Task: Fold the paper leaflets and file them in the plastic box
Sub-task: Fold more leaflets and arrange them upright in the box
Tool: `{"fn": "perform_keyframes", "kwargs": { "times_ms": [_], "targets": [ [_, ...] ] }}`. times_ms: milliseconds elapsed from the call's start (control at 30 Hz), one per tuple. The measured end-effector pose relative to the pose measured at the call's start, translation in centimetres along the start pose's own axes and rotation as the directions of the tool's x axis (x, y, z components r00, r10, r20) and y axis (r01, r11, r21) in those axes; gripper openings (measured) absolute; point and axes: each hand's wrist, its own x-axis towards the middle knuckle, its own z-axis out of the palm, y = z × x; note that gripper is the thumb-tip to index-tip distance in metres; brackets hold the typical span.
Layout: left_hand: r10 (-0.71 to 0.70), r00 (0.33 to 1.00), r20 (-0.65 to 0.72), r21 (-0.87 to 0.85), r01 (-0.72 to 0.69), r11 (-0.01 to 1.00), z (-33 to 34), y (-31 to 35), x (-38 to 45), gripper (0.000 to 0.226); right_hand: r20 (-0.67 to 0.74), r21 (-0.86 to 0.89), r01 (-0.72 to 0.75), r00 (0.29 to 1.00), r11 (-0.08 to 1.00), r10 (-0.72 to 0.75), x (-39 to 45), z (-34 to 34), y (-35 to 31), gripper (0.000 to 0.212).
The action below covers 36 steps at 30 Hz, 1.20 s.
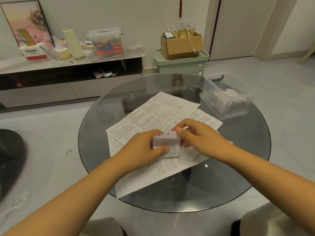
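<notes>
A small folded leaflet is held above the middle of the round glass table. My left hand grips its left side, thumb across the printed front. My right hand pinches its upper right edge with thumb and fingers. Under both hands lie several unfolded printed leaflets, spread flat and overlapping. A clear plastic box stands open at the table's far right, with several folded leaflets standing upright inside it.
A low marble sideboard with a lidded container, boxes and a framed picture runs along the far wall. A green crate with a cardboard box on top stands behind the table. A dark object sits at left.
</notes>
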Motion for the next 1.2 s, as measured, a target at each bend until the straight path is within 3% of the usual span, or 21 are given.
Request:
{"fn": "perform_keyframes", "kwargs": {
  "times_ms": [133,267,433,533,600,667,733,933,1100,1200],
  "targets": [
    [-0.06,0.997,-0.039,-0.036,0.059,0.998,0.1,-0.1,0.1,0.06,-0.059,0.026,-0.021,0.998,0.999,0.022,0.3,0.5,0.4,0.017],
    [-0.016,0.998,-0.054,0.035,0.018,0.999,0.6,-0.2,0.3,0.082,-0.025,-0.085,-0.013,1.0,0.996,0.011,0.1,1.2,0.9,0.043],
    [0.009,0.998,-0.065,0.078,-0.004,0.997,1.0,-0.7,0.6,0.086,-0.031,-0.331,0.052,0.997,0.942,-0.066,0.0,2.2,1.3,0.061],
    [0.045,0.994,-0.098,0.152,-0.029,0.988,0.9,-0.7,0.7,0.077,-0.025,-0.453,0.185,0.975,0.872,-0.22,-0.2,2.3,1.3,0.043],
    [0.102,0.988,-0.12,0.214,-0.074,0.974,0.7,-0.7,0.8,0.056,0.054,-0.513,0.269,0.958,0.816,-0.281,-0.1,2.4,1.3,0.028],
    [0.156,0.985,-0.073,0.284,-0.129,0.95,0.7,-0.7,0.9,0.03,0.119,-0.525,0.289,0.956,0.8,-0.268,0.1,2.4,1.6,0.025],
    [0.157,0.987,-0.022,0.27,-0.145,0.952,0.8,-1.0,0.8,0.018,0.153,-0.497,0.277,0.961,0.822,-0.232,0.2,2.2,1.7,0.026],
    [0.133,0.987,0.09,0.229,-0.15,0.962,-0.3,-1.6,0.3,0.033,0.218,-0.525,0.294,0.954,0.798,-0.208,0.2,1.7,1.7,0.036],
    [0.126,0.989,0.078,0.223,-0.14,0.965,-0.5,-1.2,0.1,0.027,0.21,-0.562,0.333,0.943,0.757,-0.259,0.0,1.8,1.4,0.031],
    [0.115,0.991,0.064,0.199,-0.125,0.972,-0.7,-0.9,0.0,0.012,0.178,-0.563,0.328,0.944,0.758,-0.276,0.1,2.0,1.4,0.028]
  ]
}}
